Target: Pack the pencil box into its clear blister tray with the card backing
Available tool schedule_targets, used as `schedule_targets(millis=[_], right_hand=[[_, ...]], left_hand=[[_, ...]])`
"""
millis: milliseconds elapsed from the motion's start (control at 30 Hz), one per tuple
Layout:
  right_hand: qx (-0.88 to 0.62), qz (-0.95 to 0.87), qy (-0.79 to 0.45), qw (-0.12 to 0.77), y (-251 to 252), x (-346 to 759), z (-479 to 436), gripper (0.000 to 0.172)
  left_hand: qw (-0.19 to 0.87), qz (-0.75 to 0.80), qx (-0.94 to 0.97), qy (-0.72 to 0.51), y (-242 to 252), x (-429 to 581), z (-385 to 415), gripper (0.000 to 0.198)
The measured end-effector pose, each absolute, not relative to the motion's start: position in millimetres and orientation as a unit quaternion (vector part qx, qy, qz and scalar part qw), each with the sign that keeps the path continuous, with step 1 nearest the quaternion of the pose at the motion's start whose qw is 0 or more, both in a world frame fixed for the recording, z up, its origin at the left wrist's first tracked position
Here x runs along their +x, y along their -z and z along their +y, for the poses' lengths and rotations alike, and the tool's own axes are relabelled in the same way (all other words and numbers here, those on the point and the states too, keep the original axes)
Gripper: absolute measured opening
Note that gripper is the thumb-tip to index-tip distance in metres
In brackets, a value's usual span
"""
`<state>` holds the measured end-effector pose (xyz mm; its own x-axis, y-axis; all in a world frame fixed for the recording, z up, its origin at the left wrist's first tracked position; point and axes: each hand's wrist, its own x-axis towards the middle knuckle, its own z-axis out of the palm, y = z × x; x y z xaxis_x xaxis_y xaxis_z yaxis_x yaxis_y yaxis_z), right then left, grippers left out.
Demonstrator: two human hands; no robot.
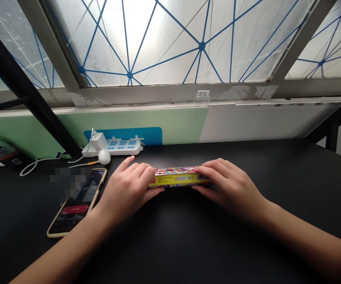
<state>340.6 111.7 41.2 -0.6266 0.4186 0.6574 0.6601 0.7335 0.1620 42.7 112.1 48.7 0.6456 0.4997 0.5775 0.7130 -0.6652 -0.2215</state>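
A long, thin cardboard box (177, 179) with a yellow side and a many-coloured patterned top lies across the middle of the black table. My left hand (133, 179) grips its left end, the thumb along the near side and the fingers over the top. Around the right end closes my right hand (225, 179), fingers on top and thumb low in front. Both ends of the box are hidden by my hands. Small print and a barcode show on the yellow side.
Left of my left hand lies a phone (80, 205) with its screen lit. Behind it are a white power strip (124, 147), a round white plug-like piece (104, 157) and a cable (30, 167). A bottle (1, 152) stands far left. Black frame bars (44, 102) flank the table before the window.
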Motion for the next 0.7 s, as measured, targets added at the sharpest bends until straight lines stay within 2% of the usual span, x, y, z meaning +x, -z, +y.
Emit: schedule_targets(millis=[333,500,700], right_hand=[[-0.284,-0.907,0.199,0.238,-34.4,330.5,103.6,0.015],[-0.287,-0.917,0.203,0.189,-32.7,327.5,106.2,0.021],[-0.277,-0.926,0.166,0.194,-30.3,324.9,108.8,0.029]], left_hand=[[0.221,-0.320,-0.904,0.178,-53.1,51.3,104.2,0.028],[0.191,-0.309,-0.917,0.163,-50.0,52.2,102.9,0.026],[0.100,-0.336,-0.922,0.167,-48.1,51.8,105.5,0.038]])
